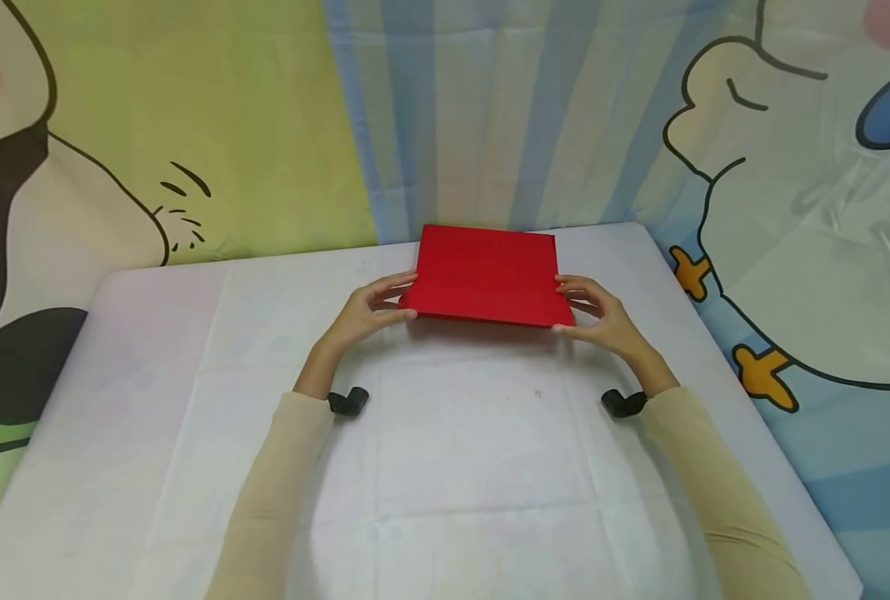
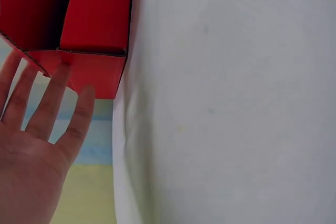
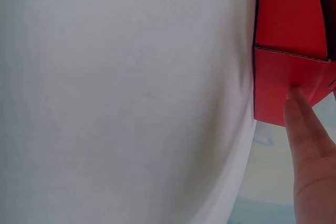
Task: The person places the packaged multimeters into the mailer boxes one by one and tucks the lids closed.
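A red cardboard box (image 1: 490, 275) sits at the far edge of the white table, its broad smooth face toward the head camera. Both wrist views show its side panels and a dark gap between a raised panel and the box body. My left hand (image 1: 370, 308) is at the box's left side, with straight, spread fingers (image 2: 52, 100) touching the end panel. On the opposite side, my right hand (image 1: 598, 317) has extended fingers (image 3: 299, 119) against the other end panel. In the head view, each thumb lies near a front corner of the box.
A white cloth (image 1: 475, 467) covers the table. Behind and beside it hangs a printed curtain (image 1: 265, 125) with cartoon figures and stripes. Black wrist mounts (image 1: 349, 402) sit by both sleeve cuffs.
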Demonstrator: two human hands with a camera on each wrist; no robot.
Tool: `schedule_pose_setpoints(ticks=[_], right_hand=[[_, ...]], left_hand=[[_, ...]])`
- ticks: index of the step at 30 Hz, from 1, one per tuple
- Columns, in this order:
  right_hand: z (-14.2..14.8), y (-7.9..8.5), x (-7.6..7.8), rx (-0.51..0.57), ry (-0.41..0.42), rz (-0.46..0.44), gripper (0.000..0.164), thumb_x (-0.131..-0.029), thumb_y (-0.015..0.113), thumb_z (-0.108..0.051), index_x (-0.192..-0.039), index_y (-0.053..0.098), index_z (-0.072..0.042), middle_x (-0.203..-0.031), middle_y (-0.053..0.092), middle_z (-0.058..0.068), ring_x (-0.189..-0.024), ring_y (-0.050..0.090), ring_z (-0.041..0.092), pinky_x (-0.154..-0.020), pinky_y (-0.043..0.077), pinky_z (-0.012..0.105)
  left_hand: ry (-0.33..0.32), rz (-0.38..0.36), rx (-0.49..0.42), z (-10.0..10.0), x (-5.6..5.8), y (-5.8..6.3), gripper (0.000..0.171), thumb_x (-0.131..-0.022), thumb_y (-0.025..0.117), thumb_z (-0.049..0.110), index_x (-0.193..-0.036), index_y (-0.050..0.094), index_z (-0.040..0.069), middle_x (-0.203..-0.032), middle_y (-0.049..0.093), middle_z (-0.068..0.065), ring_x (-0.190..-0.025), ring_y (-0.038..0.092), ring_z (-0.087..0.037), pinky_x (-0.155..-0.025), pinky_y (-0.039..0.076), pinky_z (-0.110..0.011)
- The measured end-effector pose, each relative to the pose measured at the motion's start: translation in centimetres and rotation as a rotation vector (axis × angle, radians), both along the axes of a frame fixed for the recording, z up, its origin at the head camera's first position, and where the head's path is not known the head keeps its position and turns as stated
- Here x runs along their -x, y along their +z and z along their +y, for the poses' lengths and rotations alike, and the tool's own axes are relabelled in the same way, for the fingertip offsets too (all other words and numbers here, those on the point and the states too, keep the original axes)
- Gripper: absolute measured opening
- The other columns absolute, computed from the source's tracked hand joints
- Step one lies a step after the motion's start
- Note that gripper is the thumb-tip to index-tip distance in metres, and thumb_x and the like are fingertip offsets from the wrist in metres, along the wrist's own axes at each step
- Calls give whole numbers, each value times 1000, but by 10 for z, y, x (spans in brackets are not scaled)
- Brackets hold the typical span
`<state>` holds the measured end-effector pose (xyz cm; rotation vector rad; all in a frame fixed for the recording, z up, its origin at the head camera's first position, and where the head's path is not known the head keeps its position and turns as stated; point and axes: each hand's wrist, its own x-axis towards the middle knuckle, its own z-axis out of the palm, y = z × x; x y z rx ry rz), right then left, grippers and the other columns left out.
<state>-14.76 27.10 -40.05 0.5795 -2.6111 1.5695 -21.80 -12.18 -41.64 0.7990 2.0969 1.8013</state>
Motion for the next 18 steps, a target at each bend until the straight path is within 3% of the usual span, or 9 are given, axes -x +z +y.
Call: schedule_pose_setpoints(ticks=[4,12,18], right_hand=[[1,-4,0,-7,20,25,59,-74,78,10,-126,51,10,-145,41,26,-126,49,26,-105,45,47],[1,-8,-1,-1,41,36,62,-71,79,12,-126,51,12,-145,40,28,-122,49,41,-100,42,62],[0,-6,-3,-19,32,-10,63,-72,79,11,-127,49,12,-147,38,28,-121,49,40,-101,41,62]], left_hand=[[-1,-8,29,-1,-1,-2,61,-86,73,3,-142,48,-2,-148,45,-17,-132,46,-40,-105,43,-53],[-8,17,55,-3,9,-27,64,-85,73,0,-143,48,5,-150,45,-11,-130,50,-34,-106,43,-48],[-3,38,84,-4,7,-30,65,-84,76,8,-144,50,12,-150,46,-4,-130,51,-30,-105,46,-43]])
